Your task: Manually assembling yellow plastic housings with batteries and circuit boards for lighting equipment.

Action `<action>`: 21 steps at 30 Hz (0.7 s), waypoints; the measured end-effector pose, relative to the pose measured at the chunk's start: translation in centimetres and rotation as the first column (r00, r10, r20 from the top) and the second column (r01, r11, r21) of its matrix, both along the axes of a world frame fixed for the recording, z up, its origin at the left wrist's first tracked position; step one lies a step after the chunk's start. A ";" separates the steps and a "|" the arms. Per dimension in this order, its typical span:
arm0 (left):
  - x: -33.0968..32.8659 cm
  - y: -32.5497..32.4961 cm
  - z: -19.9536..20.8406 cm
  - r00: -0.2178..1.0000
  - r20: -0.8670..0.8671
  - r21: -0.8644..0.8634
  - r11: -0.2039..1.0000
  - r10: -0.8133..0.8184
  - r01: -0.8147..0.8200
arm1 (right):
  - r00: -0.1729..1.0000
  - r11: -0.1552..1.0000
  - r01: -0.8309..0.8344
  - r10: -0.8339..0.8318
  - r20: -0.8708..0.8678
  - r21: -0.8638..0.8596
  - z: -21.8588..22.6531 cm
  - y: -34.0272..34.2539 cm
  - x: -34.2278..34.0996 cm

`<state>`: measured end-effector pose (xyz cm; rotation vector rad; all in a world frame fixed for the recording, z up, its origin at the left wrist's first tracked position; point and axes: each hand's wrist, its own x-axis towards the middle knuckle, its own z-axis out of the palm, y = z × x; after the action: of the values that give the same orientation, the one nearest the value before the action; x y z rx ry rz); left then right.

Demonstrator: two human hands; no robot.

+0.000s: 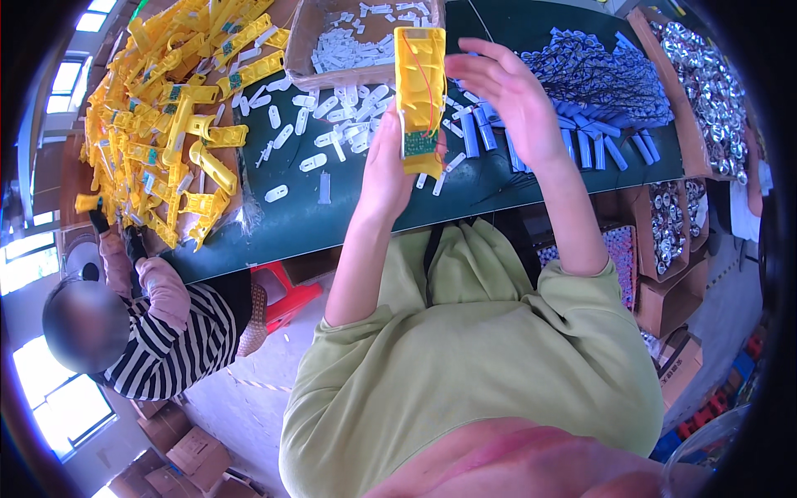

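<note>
My left hand [387,170] is closed round the lower part of a yellow plastic housing [419,79], held upright above the table. Inside the hollow housing run thin red wires, and a green circuit board [420,144] sits near its lower end. My right hand [525,108] is raised just right of the housing with its fingers stretched out and apart. Its fingertips come close to the housing's edge; whether they touch it I cannot tell. Blue cylindrical cells [486,129] lie below that hand, and white oval plastic pieces [314,162] lie left of my left hand.
A heap of yellow housings [158,108] covers the left side of the green table [282,228]. Behind stands a cardboard box [300,50] of small white parts. Wired blue cells [598,79] and a box of shiny silver cups [706,83] are at right. A co-worker [183,340] sits at left.
</note>
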<state>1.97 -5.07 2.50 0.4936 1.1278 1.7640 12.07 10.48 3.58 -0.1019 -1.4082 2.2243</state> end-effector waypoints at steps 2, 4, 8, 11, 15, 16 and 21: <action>-0.7 0.7 -1.1 0.980 -0.196 0.021 0.999 0.042 -0.038 | 0.955 0.898 0.195 -0.266 0.132 0.395 0.2 -1.5 -0.1; -0.4 0.9 -0.5 0.913 -0.401 0.080 0.996 0.067 -0.039 | 0.855 0.627 0.295 -0.510 0.094 0.721 0.9 -2.9 -0.8; 0.1 0.9 -0.4 0.872 -0.474 0.055 0.992 0.122 -0.109 | 0.856 0.732 0.409 -0.515 0.048 0.545 0.2 -3.4 -1.9; 0.1 1.1 -0.6 0.879 -0.447 0.070 0.986 0.166 -0.150 | 0.811 0.698 0.513 -0.585 -0.015 0.500 -1.1 -4.0 -2.1; -0.2 2.3 -1.4 0.867 -0.440 0.060 0.971 0.233 -0.231 | 0.697 0.406 0.567 -0.700 -0.155 0.717 -2.1 -4.4 -3.7; -0.5 2.6 -1.6 0.881 -0.405 0.054 0.968 0.246 -0.246 | 0.698 0.409 0.566 -0.700 -0.153 0.716 -2.1 -4.4 -3.8; -1.2 4.0 -1.7 0.920 -0.260 0.079 0.956 0.293 -0.283 | 0.623 0.088 0.564 -0.697 -0.354 0.821 -2.8 -4.4 -5.3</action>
<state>0.78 -1.07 0.76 0.6326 1.4169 2.0203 6.79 6.05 0.76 -0.4099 -1.9313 0.5292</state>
